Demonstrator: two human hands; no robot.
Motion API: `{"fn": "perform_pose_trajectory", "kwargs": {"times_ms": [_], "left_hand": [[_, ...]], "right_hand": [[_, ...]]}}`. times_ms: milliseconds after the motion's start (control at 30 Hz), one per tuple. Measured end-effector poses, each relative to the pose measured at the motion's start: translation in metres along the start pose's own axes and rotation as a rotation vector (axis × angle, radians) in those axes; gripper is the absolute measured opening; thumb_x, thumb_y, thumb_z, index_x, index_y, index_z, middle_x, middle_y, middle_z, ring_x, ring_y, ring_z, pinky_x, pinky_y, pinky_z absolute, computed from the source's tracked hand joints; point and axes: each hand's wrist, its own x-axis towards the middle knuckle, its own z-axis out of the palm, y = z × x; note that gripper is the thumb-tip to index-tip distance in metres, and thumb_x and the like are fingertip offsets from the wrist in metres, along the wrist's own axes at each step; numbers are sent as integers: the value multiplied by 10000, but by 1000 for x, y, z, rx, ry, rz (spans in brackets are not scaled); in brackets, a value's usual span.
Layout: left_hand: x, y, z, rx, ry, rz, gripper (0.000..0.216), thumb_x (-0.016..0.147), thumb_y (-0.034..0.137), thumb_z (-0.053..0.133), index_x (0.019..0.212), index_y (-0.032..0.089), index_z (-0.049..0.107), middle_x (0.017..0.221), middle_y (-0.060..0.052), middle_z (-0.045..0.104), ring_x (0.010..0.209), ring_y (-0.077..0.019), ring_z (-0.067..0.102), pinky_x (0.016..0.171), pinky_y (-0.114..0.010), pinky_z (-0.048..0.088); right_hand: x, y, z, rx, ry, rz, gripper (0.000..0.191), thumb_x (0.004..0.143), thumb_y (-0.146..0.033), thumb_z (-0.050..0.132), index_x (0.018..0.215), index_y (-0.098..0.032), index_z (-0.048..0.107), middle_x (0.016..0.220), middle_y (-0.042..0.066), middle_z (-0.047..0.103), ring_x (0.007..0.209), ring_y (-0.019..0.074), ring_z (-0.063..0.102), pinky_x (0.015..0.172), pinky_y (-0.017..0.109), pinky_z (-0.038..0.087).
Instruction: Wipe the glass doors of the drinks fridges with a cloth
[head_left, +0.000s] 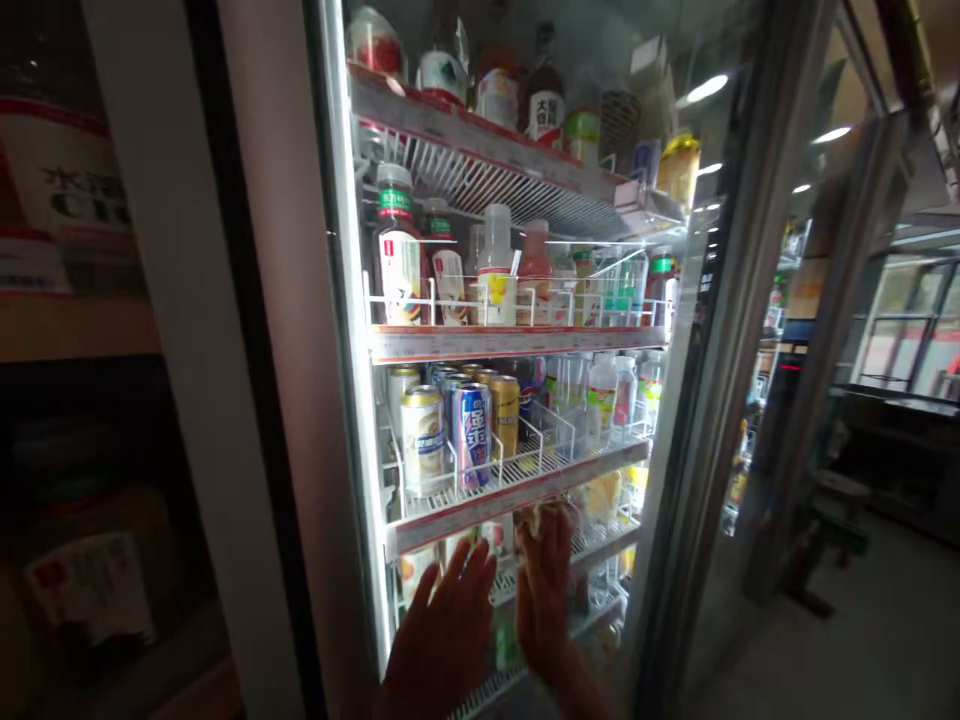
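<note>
The tall drinks fridge [517, 346] fills the middle of the view, and ceiling lights reflect in its glass front. My left hand [450, 625] is raised before the lower shelves, dark against the light, its fingers stretched out and holding nothing. Close to its right is my right hand [546, 590], fingers pointing up and held together. A pale, crumpled patch [529, 522] shows at the right fingertips; blur hides what it is. Above both hands runs the edge of the can shelf [517, 497], with a white can [423, 440], a blue can [473, 437] and a gold can [505, 415].
Bottles such as a dark tea bottle [400, 255] stand on the shelf above. A metal door frame [739, 370] rises on the right. Left of the fridge is a wide upright post [281, 360]. Floor [795, 670] shows at the far right.
</note>
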Motion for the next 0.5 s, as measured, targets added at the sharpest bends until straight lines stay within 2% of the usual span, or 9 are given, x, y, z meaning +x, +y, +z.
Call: {"fn": "perform_pose_trajectory", "kwargs": {"times_ms": [33,100,200,267,300,367,433,500], "left_hand": [[0,0,0,-19,9,0,408,816,256,518,1206,138,548,1466,-46,280,1378,-205,223,1157,-388,107],[-1,0,-2,-46,14,-14,404,807,243,527,1197,139,552,1466,-44,278,1378,-195,222,1156,-373,117],[-2,-1,-4,-51,3,-17,397,803,263,543,1179,137,561,1451,-49,318,1380,-193,216,1158,-359,122],[-2,-1,-4,-53,8,-22,383,809,277,540,1164,137,569,1409,-55,405,1381,-186,211,1160,-355,118],[-1,0,-5,-53,17,-23,372,812,279,538,1155,137,573,1376,-59,455,1380,-182,216,1161,-355,119],[0,0,-5,-68,49,-36,339,819,267,530,1127,137,584,1315,-64,528,1376,-173,228,1159,-348,133],[1,1,-5,-92,75,-46,319,817,253,532,1106,130,588,1267,-76,569,1369,-173,246,1153,-342,158],[1,2,-5,-116,82,-62,317,813,241,532,1104,126,583,1224,-82,598,1364,-169,260,1150,-336,173]], "right_hand": [[-3,-4,-1,13,-44,-73,505,891,-158,355,1387,-256,345,1504,70,209,1387,302,164,1067,565,277],[1,7,-5,16,-19,-111,467,883,-176,401,1331,-306,426,1475,37,289,1366,284,241,1060,548,301],[24,47,-8,-12,227,100,483,907,-174,365,1373,-304,351,1470,72,282,1343,248,295,1019,524,366],[33,60,-6,-25,346,239,504,922,-174,316,1418,-247,260,1473,128,246,1351,247,274,1002,523,384],[34,59,-3,-18,340,269,503,924,-184,311,1422,-228,253,1481,144,218,1361,258,248,997,524,387],[26,43,3,11,237,243,482,915,-206,352,1396,-234,320,1500,132,176,1377,288,200,995,529,387],[15,22,6,38,116,116,478,900,-201,390,1374,-260,362,1511,104,162,1382,312,175,992,550,382],[8,8,5,37,68,-26,503,887,-178,406,1376,-283,353,1503,84,201,1380,318,179,999,580,361]]}}
